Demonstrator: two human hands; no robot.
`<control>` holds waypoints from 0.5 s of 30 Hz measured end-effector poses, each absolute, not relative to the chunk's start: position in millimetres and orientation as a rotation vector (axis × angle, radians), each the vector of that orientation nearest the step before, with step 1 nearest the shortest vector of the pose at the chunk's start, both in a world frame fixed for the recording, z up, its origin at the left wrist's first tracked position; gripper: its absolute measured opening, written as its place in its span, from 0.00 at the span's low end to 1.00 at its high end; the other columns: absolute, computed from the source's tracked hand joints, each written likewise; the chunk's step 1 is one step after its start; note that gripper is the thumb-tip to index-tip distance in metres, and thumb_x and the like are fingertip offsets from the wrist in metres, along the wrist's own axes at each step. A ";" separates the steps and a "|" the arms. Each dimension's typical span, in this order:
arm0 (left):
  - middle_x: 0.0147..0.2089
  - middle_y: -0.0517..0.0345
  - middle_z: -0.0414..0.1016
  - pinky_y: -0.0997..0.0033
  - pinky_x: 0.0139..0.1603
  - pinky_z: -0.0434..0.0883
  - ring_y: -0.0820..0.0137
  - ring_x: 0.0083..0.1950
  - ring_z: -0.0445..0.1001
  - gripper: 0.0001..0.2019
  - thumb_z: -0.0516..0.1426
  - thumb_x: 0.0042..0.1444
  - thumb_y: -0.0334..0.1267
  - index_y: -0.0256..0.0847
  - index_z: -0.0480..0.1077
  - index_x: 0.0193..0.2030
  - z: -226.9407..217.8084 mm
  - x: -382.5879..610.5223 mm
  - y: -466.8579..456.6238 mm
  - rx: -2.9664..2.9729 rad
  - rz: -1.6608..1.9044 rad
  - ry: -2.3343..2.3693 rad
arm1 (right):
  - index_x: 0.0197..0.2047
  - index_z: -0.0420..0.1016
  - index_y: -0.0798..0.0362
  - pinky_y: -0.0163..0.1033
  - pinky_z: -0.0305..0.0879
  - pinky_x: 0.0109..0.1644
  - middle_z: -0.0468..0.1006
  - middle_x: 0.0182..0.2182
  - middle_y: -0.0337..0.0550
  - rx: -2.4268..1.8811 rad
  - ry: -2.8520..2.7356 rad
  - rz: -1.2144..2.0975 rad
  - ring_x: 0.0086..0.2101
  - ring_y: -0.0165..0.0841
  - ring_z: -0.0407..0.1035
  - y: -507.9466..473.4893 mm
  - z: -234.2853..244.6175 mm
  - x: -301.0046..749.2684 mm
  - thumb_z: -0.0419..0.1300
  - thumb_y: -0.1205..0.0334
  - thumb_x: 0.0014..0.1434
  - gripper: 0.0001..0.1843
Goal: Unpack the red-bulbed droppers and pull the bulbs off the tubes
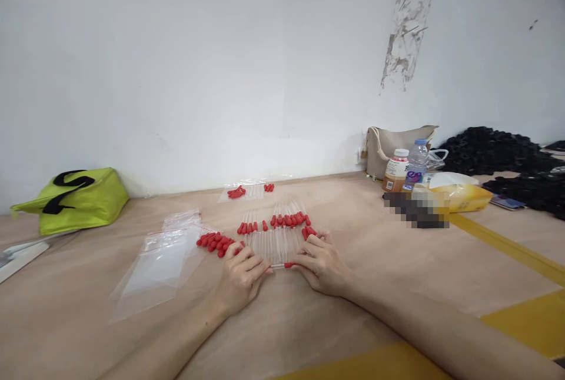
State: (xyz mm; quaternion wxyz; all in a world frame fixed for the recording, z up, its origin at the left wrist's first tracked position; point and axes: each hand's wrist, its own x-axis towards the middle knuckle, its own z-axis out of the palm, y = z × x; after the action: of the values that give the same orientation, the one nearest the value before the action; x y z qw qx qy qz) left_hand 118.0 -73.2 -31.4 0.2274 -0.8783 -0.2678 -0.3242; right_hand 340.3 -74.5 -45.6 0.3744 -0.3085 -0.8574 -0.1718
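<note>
A clear dropper tube [278, 266] lies crosswise between my hands, a red rubber bulb [288, 265] at its right end. My left hand [242, 277] pinches the tube's left end. Closed around the bulb end are the fingers of my right hand [321, 263]. Just beyond, several bare clear tubes [269, 246] lie side by side. Behind them is a row of droppers with red bulbs [289, 219], tubes pointing away from me. Loose red bulbs [215, 243] are heaped beside my left hand, and a few more [309, 231] lie by my right fingers.
Clear zip bags [154, 268] lie at left, near a lime-green bag [83, 200]. A bag with red-bulbed droppers [249, 192] rests by the wall. At right stand two bottles [396, 171], a beige bag [375, 145], a yellow tissue pack [468, 196] and black piles [489, 150].
</note>
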 end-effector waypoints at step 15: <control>0.30 0.57 0.69 0.73 0.34 0.64 0.74 0.31 0.66 0.08 0.50 0.57 0.31 0.39 0.69 0.39 -36.4 91.9 -62.7 -2.372 -1.116 -0.911 | 0.37 0.73 0.50 0.38 0.55 0.39 0.72 0.30 0.42 -0.871 -2.014 -0.072 0.32 0.29 0.63 -58.0 -50.0 370.2 0.52 0.63 0.57 0.09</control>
State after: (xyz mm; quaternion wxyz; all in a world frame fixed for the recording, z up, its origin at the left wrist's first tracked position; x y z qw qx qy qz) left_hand 91.9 -62.7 -36.4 0.1821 -0.8404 -0.3228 -0.3954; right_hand 370.2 -58.0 -50.0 0.4555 -0.3533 -0.8166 -0.0290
